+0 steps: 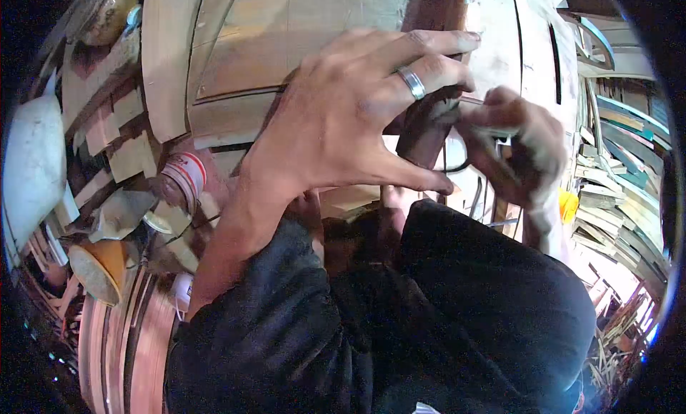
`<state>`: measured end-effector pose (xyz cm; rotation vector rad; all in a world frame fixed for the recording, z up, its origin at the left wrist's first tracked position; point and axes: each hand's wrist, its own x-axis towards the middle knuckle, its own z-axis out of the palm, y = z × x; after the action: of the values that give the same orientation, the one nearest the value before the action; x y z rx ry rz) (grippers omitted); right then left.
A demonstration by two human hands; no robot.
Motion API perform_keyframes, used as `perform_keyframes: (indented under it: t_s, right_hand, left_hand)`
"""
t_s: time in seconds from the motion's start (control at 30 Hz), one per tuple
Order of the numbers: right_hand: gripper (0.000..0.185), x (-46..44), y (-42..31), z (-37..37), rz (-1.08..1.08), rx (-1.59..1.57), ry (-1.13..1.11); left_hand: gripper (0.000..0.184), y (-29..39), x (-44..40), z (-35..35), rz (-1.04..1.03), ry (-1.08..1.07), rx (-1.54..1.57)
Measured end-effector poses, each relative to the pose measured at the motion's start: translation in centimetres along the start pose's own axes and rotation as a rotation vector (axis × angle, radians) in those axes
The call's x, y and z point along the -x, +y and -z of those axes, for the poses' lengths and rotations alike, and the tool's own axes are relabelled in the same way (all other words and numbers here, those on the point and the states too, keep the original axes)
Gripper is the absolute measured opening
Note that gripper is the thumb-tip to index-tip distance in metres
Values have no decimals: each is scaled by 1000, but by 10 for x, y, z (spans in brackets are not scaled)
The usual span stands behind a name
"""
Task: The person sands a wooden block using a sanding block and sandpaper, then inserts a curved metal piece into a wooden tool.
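My left hand (343, 107), with a silver ring on one finger, is spread over a dark brown wooden piece (421, 139). Its fingers and thumb are stretched apart, reaching across the piece. Just to the right, my right hand (525, 146) is curled and blurred by motion; whatever it grips is hidden. A thin dark curved strip (457, 167) shows between the left thumb and the right hand. Under and beyond both hands lies a pale wooden panel surface (250, 42) with grooves and joints.
Wood offcuts (132, 157), a red-and-white can (186, 175) and an orange cone-shaped container (96, 275) lie at left. A white container (36, 171) stands at the far left edge. Stacked wood strips (607, 192) and a yellow object (568, 205) are at right.
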<state>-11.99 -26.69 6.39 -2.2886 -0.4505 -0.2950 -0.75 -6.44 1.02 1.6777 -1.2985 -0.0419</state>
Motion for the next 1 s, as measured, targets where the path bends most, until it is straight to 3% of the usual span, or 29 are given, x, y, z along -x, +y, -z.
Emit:
perform_keyframes:
  t_s: [0.03, 0.07, 0.17, 0.27, 0.33, 0.4, 0.57, 0.6, 0.7, 0.8, 0.83, 0.93, 1.0]
  right_hand:
    - [24, -1, -6, 1, -134, 6, 2]
    - [24, -2, -11, 2, -132, 4, 3]
    - [24, -4, -13, 4, 73, -87, -209]
    - [26, -2, -4, 4, -80, 37, -31]
    - [20, 2, -13, 1, -140, 23, -62]
    - [19, -4, -17, 5, -20, -77, -220]
    - [21, -3, -6, 5, -114, -9, -16]
    - [23, -1, -3, -2, 10, 91, -6]
    - [27, -4, -10, -2, 75, -62, -153]
    - [25, -8, -7, 6, -143, 17, -32]
    - [20, -6, -11, 6, -99, 92, -40]
    - [20, -10, -17, 1, 19, -70, -194]
    - [24, -5, 0, 1, 76, 25, -93]
  left_hand:
    - [84, -1, 1, -1, -1, 10, -4]
    - [84, -1, 1, -1, -1, 10, -7]
    - [81, -3, 2, -1, 1, -8, -1]
    - [82, 0, 0, -1, -6, 24, 15]
    - [82, -1, 2, 1, -1, 2, 12]
    - [82, -3, 1, 3, 0, -40, 8]
    - [86, 0, 0, 0, 18, 6, 65]
    - [86, -1, 0, 2, 18, 5, 62]
    - [82, -3, 1, 2, 16, -21, 64]
    - [84, 0, 0, 3, 32, -7, 76]
    - [83, -1, 0, 2, 10, -6, 53]
    - [81, -2, 0, 3, 22, -32, 58]
    - [81, -1, 1, 1, 38, -29, 68]
